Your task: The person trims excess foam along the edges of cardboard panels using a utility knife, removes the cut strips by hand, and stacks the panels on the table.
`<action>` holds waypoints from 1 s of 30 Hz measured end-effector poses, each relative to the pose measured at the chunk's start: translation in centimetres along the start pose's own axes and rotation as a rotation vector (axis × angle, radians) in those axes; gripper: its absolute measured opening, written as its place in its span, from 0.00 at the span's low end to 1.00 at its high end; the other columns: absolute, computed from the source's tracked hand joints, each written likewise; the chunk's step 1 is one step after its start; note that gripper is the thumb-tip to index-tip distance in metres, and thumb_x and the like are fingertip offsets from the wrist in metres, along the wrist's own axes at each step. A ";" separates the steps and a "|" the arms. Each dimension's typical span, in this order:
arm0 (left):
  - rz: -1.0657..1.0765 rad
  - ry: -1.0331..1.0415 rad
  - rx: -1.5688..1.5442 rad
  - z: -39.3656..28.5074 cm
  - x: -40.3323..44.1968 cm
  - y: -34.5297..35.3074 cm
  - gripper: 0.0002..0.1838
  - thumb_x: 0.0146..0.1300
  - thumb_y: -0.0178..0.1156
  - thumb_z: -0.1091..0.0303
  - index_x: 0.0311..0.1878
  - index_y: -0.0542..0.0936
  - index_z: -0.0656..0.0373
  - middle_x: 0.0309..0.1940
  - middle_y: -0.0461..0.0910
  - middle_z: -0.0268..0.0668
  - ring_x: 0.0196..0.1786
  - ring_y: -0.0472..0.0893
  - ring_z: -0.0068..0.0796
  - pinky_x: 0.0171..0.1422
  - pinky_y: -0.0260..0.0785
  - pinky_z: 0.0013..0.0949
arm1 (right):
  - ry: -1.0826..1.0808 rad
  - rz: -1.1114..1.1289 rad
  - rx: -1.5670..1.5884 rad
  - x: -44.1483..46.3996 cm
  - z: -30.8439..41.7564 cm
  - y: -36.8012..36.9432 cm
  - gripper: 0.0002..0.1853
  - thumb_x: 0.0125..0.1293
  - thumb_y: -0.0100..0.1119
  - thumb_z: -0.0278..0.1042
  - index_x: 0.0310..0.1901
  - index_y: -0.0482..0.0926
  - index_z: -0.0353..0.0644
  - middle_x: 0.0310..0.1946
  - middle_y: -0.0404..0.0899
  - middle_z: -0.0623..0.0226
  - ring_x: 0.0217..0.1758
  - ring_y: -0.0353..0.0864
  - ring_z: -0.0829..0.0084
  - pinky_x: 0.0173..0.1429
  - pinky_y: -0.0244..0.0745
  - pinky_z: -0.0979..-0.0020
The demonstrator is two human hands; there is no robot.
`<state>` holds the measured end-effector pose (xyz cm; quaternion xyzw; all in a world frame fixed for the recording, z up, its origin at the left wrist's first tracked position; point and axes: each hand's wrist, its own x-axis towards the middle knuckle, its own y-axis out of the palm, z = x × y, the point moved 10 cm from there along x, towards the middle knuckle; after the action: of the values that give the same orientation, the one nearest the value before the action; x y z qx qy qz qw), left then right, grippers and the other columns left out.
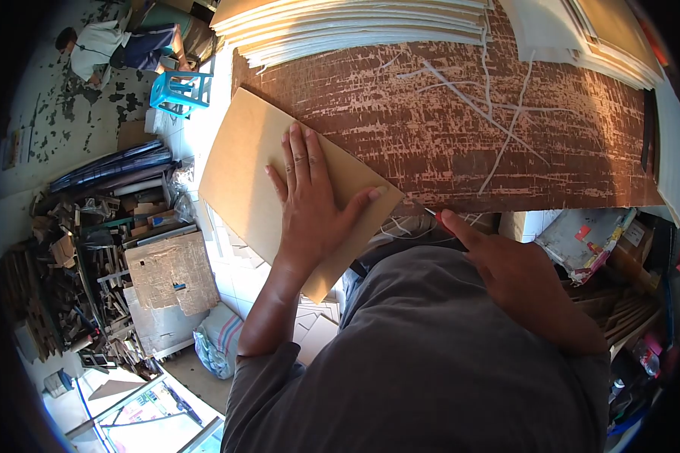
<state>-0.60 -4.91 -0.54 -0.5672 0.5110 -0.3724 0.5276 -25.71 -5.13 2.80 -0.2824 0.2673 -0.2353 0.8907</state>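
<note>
A tan sheet of board (pixel 234 143) lies at an angle over the left front edge of the worktable, with one corner hanging past the edge. My left hand (pixel 308 204) rests flat on this sheet, its fingers stretched and the thumb spread toward the right corner. Beside that corner, at the table's front edge, my right hand (pixel 506 268) is closed round a knife (pixel 438 217) with a red handle. The forefinger points along it, and a thin blade shows near the sheet's corner. Most of the handle is hidden in my palm.
The worktable (pixel 446 143) has a scratched brown top with thin white offcut strips (pixel 506 128). Stacked boards (pixel 355 34) lie at its back, more (pixel 612 45) at the right. Left are a blue stool (pixel 180 92), a person (pixel 121 49) and piled wood scraps (pixel 75 272).
</note>
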 end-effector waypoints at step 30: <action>-0.346 0.170 -0.090 4.8 3.4 -4.7 0.28 0.62 0.73 0.44 0.50 0.78 0.58 0.48 0.77 0.40 0.56 0.73 0.44 0.65 0.59 0.51 | -0.040 -0.291 0.490 0.9 -0.9 0.2 0.34 0.78 0.57 0.30 0.82 0.59 0.46 0.38 0.84 0.46 0.34 0.86 0.51 0.44 0.78 0.61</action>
<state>5.61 -7.51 2.89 -0.6360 0.4649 -0.4810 0.3848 -25.50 -5.85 1.76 -0.0988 0.1415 -0.4125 0.8945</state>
